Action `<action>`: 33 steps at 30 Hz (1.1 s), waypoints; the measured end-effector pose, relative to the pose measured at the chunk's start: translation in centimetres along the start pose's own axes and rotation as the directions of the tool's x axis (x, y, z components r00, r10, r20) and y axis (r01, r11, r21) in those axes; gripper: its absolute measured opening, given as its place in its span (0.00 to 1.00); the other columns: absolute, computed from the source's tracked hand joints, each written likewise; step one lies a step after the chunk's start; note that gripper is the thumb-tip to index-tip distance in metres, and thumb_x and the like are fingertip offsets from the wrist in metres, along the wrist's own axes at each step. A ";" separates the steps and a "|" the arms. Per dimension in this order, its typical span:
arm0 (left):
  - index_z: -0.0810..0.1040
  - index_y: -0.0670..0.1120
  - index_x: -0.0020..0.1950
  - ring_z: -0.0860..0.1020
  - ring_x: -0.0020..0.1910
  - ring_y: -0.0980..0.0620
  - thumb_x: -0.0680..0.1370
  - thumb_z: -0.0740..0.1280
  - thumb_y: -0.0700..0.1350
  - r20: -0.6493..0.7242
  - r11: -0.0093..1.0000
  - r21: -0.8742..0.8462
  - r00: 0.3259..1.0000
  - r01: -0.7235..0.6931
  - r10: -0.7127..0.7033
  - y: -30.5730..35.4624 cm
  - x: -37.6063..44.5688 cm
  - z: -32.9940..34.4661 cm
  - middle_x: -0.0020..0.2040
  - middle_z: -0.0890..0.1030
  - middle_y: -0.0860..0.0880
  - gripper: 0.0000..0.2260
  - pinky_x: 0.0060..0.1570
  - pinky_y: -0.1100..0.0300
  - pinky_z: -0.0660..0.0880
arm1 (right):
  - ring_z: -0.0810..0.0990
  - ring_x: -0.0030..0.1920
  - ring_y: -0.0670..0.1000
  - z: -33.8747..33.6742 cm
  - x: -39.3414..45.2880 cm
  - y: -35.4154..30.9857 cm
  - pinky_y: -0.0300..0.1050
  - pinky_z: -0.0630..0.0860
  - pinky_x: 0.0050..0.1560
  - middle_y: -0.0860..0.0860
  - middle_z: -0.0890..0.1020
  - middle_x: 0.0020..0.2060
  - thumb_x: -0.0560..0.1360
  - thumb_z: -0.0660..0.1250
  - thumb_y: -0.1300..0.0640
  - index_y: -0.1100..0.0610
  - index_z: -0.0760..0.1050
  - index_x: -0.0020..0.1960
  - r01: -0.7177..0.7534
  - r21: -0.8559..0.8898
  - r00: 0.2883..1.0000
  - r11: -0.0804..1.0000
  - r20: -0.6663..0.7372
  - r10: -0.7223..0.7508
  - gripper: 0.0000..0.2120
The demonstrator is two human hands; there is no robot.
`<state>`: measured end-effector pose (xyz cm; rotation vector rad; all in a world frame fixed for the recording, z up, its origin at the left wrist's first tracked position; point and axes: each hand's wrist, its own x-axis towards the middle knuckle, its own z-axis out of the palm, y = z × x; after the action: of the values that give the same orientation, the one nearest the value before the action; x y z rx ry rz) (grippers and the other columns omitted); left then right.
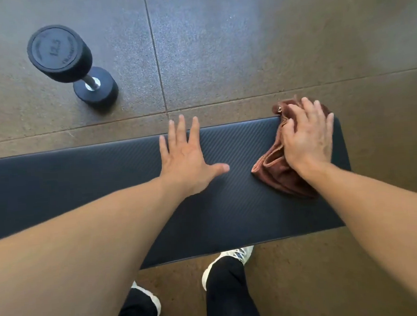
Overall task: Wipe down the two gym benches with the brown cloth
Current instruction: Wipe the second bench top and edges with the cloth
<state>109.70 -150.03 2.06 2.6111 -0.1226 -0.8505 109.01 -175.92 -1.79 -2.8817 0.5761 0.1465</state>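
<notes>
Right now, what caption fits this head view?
Right hand presses a brown cloth on a bench end; left hand lies flat beside.

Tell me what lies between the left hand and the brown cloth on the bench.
Only bare bench pad: the head view shows nothing on it between the left hand, flat on the pad, and the brown cloth under the right hand.

Dark bench [230, 205] under brown cloth [275, 170]; floor [219, 46] with upright dumbbell [72, 66].

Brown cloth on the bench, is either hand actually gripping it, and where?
Neither grips it. The right hand presses flat on the middle of the brown cloth; the left hand rests flat on the bench pad.
</notes>
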 end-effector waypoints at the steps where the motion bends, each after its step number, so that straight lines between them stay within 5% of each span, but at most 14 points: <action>1: 0.34 0.49 0.81 0.29 0.78 0.45 0.67 0.72 0.70 0.052 0.999 0.035 0.999 -0.017 0.015 0.5 0.4 0.4 0.81 0.32 0.44 0.61 0.76 0.40 0.33 | 0.55 0.82 0.56 0.3 -0.3 -0.9 0.59 0.45 0.81 0.52 0.66 0.79 0.79 0.51 0.46 0.52 0.72 0.75 -0.034 0.021 0.999 0.999 -0.015 0.034 0.27; 3: 0.30 0.47 0.80 0.27 0.77 0.42 0.62 0.74 0.72 0.064 0.994 0.098 0.997 -0.052 0.046 0.8 0.7 1.5 0.80 0.30 0.42 0.68 0.75 0.38 0.32 | 0.56 0.81 0.57 1.2 -1.4 -3.7 0.57 0.47 0.81 0.51 0.69 0.77 0.78 0.53 0.44 0.53 0.74 0.73 -0.010 0.034 0.999 0.999 -0.034 0.011 0.28; 7: 0.34 0.42 0.80 0.30 0.78 0.43 0.57 0.75 0.72 -0.016 0.979 0.151 0.990 -0.135 0.139 0.1 1.0 2.2 0.81 0.34 0.41 0.71 0.75 0.44 0.29 | 0.69 0.76 0.56 3.0 -2.7 -10.3 0.57 0.57 0.78 0.50 0.79 0.68 0.77 0.56 0.46 0.52 0.79 0.66 0.389 0.116 0.918 0.914 0.032 -0.395 0.23; 12: 0.32 0.44 0.80 0.30 0.79 0.51 0.53 0.64 0.79 -0.053 0.980 0.168 0.991 -0.110 0.121 0.4 1.3 2.2 0.82 0.35 0.48 0.71 0.76 0.49 0.30 | 0.81 0.51 0.57 2.4 0.0 -10.5 0.54 0.68 0.52 0.52 0.84 0.49 0.78 0.59 0.45 0.52 0.80 0.51 0.543 0.074 0.830 0.836 0.101 -0.548 0.15; 17: 0.30 0.49 0.80 0.29 0.79 0.48 0.47 0.73 0.77 0.136 0.885 0.379 0.962 -0.269 0.235 2.8 3.6 0.5 0.81 0.34 0.47 0.77 0.76 0.40 0.34 | 0.81 0.53 0.57 0.0 3.9 -5.3 0.52 0.68 0.55 0.53 0.85 0.50 0.80 0.57 0.41 0.52 0.82 0.49 0.402 0.029 0.904 0.915 0.145 -0.402 0.20; 24: 0.18 0.49 0.73 0.24 0.74 0.39 0.49 0.81 0.68 0.502 0.437 0.674 0.803 -0.596 0.321 10.2 6.1 1.0 0.73 0.21 0.37 0.80 0.76 0.38 0.34 | 0.81 0.56 0.59 -2.8 7.4 6.2 0.52 0.71 0.54 0.55 0.85 0.53 0.81 0.55 0.40 0.54 0.81 0.51 0.093 -0.001 0.992 0.996 0.082 -0.093 0.22; 28: 0.15 0.47 0.69 0.26 0.75 0.36 0.49 0.84 0.63 0.506 0.421 0.718 0.831 -0.554 0.231 11.5 5.7 1.4 0.68 0.16 0.36 0.82 0.76 0.37 0.38 | 0.82 0.56 0.65 -3.3 3.8 10.5 0.54 0.73 0.52 0.60 0.84 0.55 0.83 0.54 0.39 0.48 0.78 0.62 -0.223 0.187 0.969 0.957 0.148 0.197 0.20; 33: 0.11 0.49 0.65 0.27 0.76 0.35 0.48 0.86 0.60 0.484 0.449 0.734 0.856 -0.510 0.181 12.5 5.4 1.8 0.72 0.20 0.35 0.84 0.76 0.36 0.39 | 0.81 0.60 0.63 -2.8 -4.7 12.0 0.54 0.74 0.54 0.55 0.82 0.63 0.82 0.53 0.34 0.43 0.70 0.73 -0.332 0.201 0.941 0.922 0.143 0.308 0.25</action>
<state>113.50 -163.23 2.67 3.0053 -1.5171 -1.2992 100.17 -185.60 -0.47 -2.5266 0.9743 0.2677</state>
